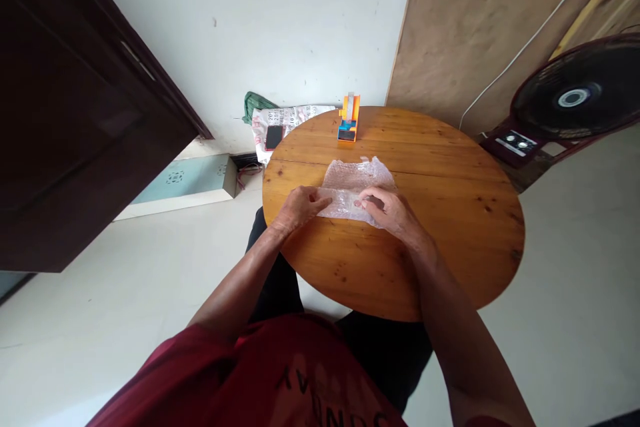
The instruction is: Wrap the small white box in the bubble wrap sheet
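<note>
A sheet of clear bubble wrap [356,175] lies on the round wooden table [450,213], its near part folded over into a flat band. My left hand [301,208] grips the left end of that fold, thumb on top and fingers curled at the edge. At the right end, my right hand [391,211] has its thumb and fingers closed on the plastic. Whether anything is wrapped inside the fold cannot be made out. Beyond the sheet, toward the wall, stands an orange and blue tape dispenser [349,121] with a roll of tape in it.
Behind the table's left edge, a phone [274,137] rests on a printed white bag [300,115], with a green bag [257,105] beside it. A dark fan [575,97] stands at the right. A pale box-shaped unit [185,180] lies on the floor at left, near a dark door [90,100].
</note>
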`<state>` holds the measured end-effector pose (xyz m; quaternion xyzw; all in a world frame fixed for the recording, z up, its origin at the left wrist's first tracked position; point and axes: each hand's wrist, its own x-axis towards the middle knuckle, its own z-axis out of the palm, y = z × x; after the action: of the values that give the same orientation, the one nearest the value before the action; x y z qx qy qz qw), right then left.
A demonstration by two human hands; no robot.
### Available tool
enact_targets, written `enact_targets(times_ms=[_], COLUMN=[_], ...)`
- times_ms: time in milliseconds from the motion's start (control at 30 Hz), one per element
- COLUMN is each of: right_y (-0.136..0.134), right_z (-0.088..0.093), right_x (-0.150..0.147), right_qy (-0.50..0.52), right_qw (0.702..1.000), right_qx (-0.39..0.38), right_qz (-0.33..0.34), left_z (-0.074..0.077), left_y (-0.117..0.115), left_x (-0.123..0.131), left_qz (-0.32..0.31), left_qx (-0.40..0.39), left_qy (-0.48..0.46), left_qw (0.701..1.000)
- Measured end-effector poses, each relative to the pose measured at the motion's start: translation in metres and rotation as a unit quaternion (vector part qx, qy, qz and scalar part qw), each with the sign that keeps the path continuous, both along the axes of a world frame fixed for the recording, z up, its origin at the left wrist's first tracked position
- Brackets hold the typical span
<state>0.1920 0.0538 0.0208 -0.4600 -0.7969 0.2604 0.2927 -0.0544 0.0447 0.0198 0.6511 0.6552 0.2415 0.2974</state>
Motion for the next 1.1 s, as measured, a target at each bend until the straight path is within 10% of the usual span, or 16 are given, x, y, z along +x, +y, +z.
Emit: enact_targets(times_ms=[267,833,1100], right_y=[0.0,0.001,0.0], right_z=[-0.003,-0.002,-0.001], right_x=[0.0,-0.002,-0.004], right_qy=[0.033,-0.008,-0.008], right_qw=[0.999,1.0,0.999], right_qx=[-0.026,0.025,0.036], right_qz=[-0.003,-0.003,-0.007], left_z=[0.001,-0.005,-0.008], left_y=[-0.002,0.006,0.011], left_x=[0.012,0.045,0.037], left_qz=[0.005,0.077,0.075], left_qx=[-0.11,-0.015,-0.028], left_qy=[-0.099,0.092,-0.014], left_qw=[0.989,0.993,0.997])
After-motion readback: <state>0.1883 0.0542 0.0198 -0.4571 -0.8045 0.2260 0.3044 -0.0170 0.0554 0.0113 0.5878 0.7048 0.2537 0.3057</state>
